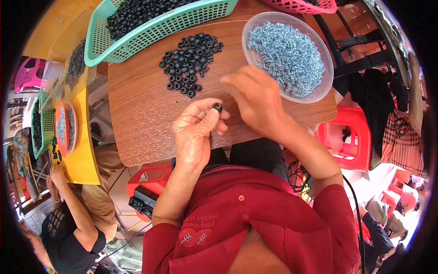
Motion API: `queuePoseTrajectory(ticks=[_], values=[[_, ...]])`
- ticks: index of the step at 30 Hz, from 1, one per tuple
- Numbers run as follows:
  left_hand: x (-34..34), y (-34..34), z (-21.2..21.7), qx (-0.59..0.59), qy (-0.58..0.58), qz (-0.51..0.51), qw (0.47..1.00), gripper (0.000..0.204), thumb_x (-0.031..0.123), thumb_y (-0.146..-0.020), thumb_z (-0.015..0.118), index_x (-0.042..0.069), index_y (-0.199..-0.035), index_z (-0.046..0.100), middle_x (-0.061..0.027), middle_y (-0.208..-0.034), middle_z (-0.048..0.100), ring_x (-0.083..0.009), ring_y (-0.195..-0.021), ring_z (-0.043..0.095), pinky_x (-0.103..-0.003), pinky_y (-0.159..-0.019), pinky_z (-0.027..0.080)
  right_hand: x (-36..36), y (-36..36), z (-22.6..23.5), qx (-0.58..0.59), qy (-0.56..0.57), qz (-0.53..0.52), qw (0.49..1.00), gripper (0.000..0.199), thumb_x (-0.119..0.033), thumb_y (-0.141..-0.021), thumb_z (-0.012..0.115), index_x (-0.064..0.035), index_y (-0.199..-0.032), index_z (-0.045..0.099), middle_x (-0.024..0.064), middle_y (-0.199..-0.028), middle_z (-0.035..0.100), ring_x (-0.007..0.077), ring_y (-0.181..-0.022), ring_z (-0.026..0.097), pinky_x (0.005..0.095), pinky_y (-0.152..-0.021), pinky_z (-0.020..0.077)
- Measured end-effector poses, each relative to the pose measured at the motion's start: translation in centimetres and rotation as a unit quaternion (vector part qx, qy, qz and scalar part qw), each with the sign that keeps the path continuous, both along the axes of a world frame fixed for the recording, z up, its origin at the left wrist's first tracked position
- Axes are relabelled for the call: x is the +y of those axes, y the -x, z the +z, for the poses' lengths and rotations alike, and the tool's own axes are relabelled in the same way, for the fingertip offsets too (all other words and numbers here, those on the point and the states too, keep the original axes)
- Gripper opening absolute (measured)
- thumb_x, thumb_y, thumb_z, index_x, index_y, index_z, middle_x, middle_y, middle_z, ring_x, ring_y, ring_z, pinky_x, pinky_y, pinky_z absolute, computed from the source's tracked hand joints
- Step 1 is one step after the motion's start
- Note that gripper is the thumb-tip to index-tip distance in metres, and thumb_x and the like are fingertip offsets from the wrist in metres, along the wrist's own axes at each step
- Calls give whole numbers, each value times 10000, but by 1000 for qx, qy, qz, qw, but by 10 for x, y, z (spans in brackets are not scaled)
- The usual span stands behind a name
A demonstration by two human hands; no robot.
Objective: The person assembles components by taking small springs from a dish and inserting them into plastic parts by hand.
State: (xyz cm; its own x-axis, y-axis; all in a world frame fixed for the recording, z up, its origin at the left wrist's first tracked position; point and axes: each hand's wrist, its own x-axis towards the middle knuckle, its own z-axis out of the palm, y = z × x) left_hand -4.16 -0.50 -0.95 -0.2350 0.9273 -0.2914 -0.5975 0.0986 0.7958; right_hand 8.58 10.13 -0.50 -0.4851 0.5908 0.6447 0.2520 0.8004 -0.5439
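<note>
Between the thumb and fingers of my left hand is a small round black plastic piece, its hollow end facing up. My right hand hovers over the table just right of it, smeared by motion, so what its fingers hold cannot be made out. A loose pile of similar black plastic pieces lies on the brown wooden table beyond my left hand. Past my right hand, a clear round plastic bowl holds a heap of tiny silvery-blue metal coils that look like springs.
A green mesh basket full of black pieces stands at the far left, a pink basket at the far right. Red stools flank the table. Leftward, a co-worker's hands are at a yellow table holding similar containers.
</note>
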Motion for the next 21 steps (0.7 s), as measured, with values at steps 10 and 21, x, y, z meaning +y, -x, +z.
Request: queuePoseTrajectory(ticks=[10, 21], values=[[-7, 17, -4, 0, -11, 34, 999, 187, 35, -880, 619, -48, -1048, 615, -140, -840, 668, -143, -623, 595, -233, -577, 457, 18, 57, -20, -120, -10, -84, 989, 173, -105, -726, 705, -31, -820, 580, 121, -774, 589, 324, -749, 580, 417, -618, 465], [-8, 21, -7, -3, -9, 43, 999, 180, 41, -880, 619, -44, -1039, 620, -138, -834, 669, -150, -617, 600, -232, -562, 457, 21, 53, -32, -143, -39, -78, 986, 203, -51, -728, 641, -63, -921, 580, 113, -831, 576, 328, -809, 566, 418, -650, 470]])
